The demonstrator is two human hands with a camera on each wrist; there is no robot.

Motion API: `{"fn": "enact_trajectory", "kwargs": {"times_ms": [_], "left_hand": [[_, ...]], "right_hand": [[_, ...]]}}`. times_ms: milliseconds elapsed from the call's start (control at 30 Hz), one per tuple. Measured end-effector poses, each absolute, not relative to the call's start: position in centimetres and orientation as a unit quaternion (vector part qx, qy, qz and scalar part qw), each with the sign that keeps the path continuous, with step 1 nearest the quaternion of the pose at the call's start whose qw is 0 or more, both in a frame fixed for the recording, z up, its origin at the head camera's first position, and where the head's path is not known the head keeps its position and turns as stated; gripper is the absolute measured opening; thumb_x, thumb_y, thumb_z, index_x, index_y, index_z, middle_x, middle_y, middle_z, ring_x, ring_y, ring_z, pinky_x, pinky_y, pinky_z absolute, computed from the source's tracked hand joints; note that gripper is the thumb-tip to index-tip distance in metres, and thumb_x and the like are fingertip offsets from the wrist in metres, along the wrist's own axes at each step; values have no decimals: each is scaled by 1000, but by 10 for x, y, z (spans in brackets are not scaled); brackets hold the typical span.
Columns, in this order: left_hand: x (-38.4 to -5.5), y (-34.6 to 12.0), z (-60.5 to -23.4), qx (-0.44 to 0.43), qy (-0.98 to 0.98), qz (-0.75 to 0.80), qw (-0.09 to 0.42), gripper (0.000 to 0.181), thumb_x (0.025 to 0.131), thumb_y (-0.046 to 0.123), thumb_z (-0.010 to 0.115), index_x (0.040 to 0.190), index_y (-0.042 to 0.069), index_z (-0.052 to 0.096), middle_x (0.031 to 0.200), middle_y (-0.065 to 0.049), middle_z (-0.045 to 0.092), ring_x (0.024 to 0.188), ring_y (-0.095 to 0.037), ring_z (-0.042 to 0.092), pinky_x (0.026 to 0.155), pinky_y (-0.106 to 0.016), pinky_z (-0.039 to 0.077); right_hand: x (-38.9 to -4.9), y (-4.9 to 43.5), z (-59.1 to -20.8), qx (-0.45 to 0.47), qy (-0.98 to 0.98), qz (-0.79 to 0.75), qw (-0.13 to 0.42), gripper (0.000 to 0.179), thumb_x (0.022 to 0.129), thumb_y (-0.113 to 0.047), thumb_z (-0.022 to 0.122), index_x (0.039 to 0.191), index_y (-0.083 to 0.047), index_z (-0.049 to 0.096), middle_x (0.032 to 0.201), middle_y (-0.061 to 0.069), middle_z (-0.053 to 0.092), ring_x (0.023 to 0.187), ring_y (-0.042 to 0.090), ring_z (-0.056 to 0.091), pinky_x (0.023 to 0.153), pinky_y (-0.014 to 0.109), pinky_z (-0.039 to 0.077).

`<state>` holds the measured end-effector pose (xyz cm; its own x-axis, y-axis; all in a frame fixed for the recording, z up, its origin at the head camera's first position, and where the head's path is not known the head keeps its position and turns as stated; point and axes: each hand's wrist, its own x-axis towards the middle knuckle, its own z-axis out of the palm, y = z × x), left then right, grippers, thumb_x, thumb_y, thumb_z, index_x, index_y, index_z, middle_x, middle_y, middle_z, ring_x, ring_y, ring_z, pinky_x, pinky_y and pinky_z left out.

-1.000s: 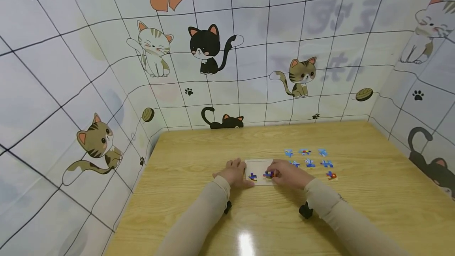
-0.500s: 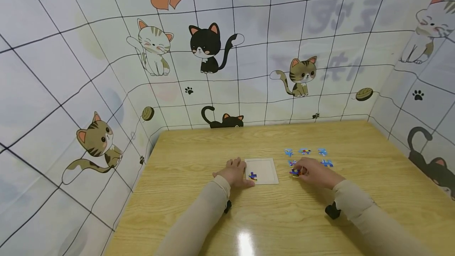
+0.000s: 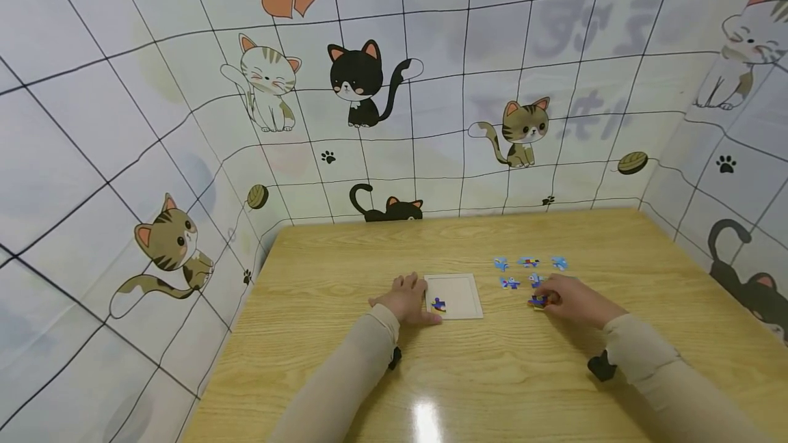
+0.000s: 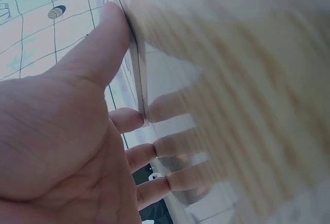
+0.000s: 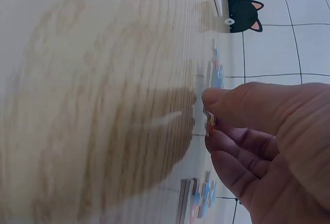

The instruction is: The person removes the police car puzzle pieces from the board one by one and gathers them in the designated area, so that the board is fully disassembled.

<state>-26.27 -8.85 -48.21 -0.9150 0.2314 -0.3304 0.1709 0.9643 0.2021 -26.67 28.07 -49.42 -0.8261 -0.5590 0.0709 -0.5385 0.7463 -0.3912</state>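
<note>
A white square puzzle tray (image 3: 463,280) lies flat on the table, with one blue and yellow jigsaw piece (image 3: 438,305) in its near left part. My left hand (image 3: 403,301) rests at the tray's left edge, fingers spread and thumb along the near corner. To the right of the tray, my right hand (image 3: 575,301) pinches a dark multicoloured jigsaw piece (image 3: 538,301) between thumb and fingers. In the right wrist view, the thumb and fingers cover most of that piece (image 5: 209,123), which is just above or on the wood; I cannot tell which.
Several light blue jigsaw pieces, among them one at the back right (image 3: 559,263) and one at the front left (image 3: 509,283), lie in rows behind my right hand. Part of the rows is hidden by it. Walls with printed cats (image 3: 360,84) border the wooden table (image 3: 345,251).
My right hand has moved right, from over the tray to beside the loose pieces, carrying the pinched jigsaw piece. My left hand has stayed at the tray's edge.
</note>
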Motion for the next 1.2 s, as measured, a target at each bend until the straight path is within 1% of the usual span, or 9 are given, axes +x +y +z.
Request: {"fn": "enact_trajectory", "kwargs": {"times_ms": [167,333,400,600,733,833,933,1000,1200], "left_hand": [[-263,-89,-484,108,975,77,176,89,84,71,67,156,29,35,169,4,17,155,-26,14,93,-82,33],[-261,-88,-482,113,976,75,172,90,84,71,68,156,28,36,168,4,18,154,-25,15,93,-82,34],[-261,-88,-481,114,976,72,171,90,84,71,67,156,28,36,168,4,18,154,-25,15,93,-81,34],[-259,-88,-480,112,977,69,169,88,85,71,66,156,28,36,168,4,18,154,-24,16,94,-81,35],[-260,-89,-481,115,976,71,172,89,85,71,66,157,28,35,168,4,17,154,-24,15,93,-81,35],[-260,-89,-482,117,975,70,174,89,85,72,65,157,28,35,169,4,17,154,-24,15,93,-82,34],[-259,-89,-482,115,975,71,174,89,85,72,64,157,29,34,169,4,16,154,-24,14,93,-82,34],[-258,-90,-482,114,976,73,173,89,86,72,64,158,29,34,169,4,16,154,-25,14,93,-82,33],[-255,-88,-478,115,976,70,171,89,87,72,63,158,28,34,168,4,18,154,-24,16,94,-81,34]], "right_hand": [[-265,288,-494,-285,936,-205,32,25,85,3,78,109,3,72,93,3,62,80,11,55,67,30,51],[-264,292,-495,-271,934,-227,44,30,85,4,77,113,10,68,96,7,64,81,14,57,68,31,51],[-264,293,-496,-263,935,-233,46,31,85,4,77,114,11,68,97,8,64,82,14,58,69,31,52],[-264,292,-496,-261,935,-237,38,31,86,3,76,115,10,67,98,9,65,84,19,62,71,34,54],[-263,286,-494,-268,935,-231,14,28,88,1,76,114,7,68,100,9,64,86,22,64,71,36,55],[-264,270,-492,-274,930,-243,6,27,91,0,73,117,6,67,104,12,64,88,24,64,73,37,56],[-266,243,-490,-279,922,-269,17,29,94,-2,70,122,6,67,110,15,65,92,23,63,75,37,55],[-269,221,-489,-294,914,-280,28,29,96,-3,68,123,6,66,111,15,66,92,22,63,76,36,55],[-275,163,-491,-351,895,-269,56,28,96,-7,71,121,4,68,99,5,65,82,11,60,71,30,53]]}}
